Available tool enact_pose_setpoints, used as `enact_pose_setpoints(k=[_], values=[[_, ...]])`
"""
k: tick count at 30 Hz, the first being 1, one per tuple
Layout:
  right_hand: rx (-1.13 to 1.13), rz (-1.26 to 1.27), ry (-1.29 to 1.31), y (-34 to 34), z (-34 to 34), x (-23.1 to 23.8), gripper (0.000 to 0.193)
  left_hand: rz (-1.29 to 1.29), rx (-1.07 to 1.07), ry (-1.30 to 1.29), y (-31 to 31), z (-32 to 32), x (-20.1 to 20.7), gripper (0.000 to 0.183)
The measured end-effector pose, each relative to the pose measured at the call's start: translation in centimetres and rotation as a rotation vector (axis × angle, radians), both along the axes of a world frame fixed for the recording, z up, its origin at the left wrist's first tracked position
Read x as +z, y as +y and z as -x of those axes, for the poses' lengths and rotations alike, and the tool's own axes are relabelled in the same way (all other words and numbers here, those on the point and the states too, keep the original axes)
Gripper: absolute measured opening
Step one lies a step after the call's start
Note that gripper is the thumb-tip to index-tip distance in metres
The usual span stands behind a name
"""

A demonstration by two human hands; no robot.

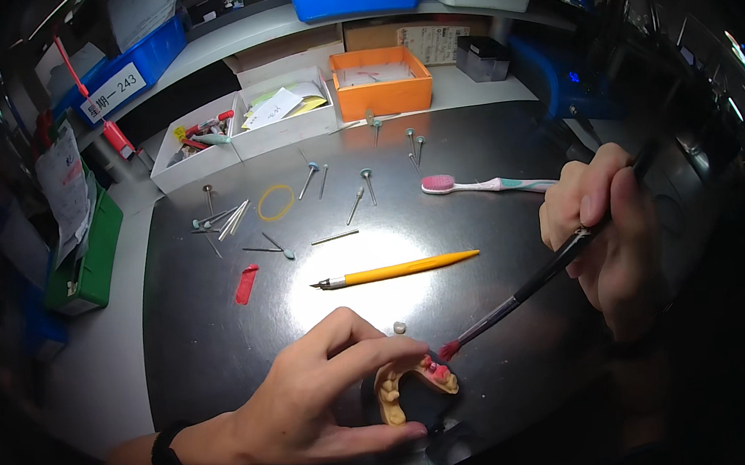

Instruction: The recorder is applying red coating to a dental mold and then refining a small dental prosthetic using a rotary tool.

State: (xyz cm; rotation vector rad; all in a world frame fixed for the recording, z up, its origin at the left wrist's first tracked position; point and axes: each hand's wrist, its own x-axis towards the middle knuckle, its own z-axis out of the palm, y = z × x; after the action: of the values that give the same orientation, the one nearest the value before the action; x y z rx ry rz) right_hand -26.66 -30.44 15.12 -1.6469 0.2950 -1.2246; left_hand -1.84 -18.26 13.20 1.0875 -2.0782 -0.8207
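The left hand [304, 405] pinches a tooth model [389, 396]; the right hand [621, 249] grasps a brush [522, 294]. Pink covers perhaps 2 teeth [440, 371]; others look bare.

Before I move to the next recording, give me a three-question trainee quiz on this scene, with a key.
1. True or false: the left hand holds the dental model.
2. Which hand holds the red-tipped brush? a) left b) right c) neither
3. Fill in: the blade end of the yellow craft knife points toward the picture's ____ side.

Key: 1. True. 2. b, the right hand. 3. Left.
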Motion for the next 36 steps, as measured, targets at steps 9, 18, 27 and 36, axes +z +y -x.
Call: enact_pose_setpoints(k=[9, 18, 27, 36], values=[[-0.017, 0.017, 0.096, 0.9, 0.1, -0.6, 0.038, -0.091, -0.053, 0.078, -0.5, -0.8, -0.1, 0.060], [-0.104, 0.138, -0.001, -1.5, 1.4, -0.5, 0.027, -0.073, -0.009, 0.140, -0.5, -0.6, -0.8, 0.060], [-0.316, 0.129, 0.245, -8.3, -2.9, 1.4, 0.018, 0.050, 0.163, -0.055, -0.1, 0.4, -1.7, 0.060], [-0.456, 0.344, 0.420, -18.6, -11.7, -1.1, 0.018, 0.187, 0.150, -0.036, -0.3, 0.1, -2.6, 0.060]])
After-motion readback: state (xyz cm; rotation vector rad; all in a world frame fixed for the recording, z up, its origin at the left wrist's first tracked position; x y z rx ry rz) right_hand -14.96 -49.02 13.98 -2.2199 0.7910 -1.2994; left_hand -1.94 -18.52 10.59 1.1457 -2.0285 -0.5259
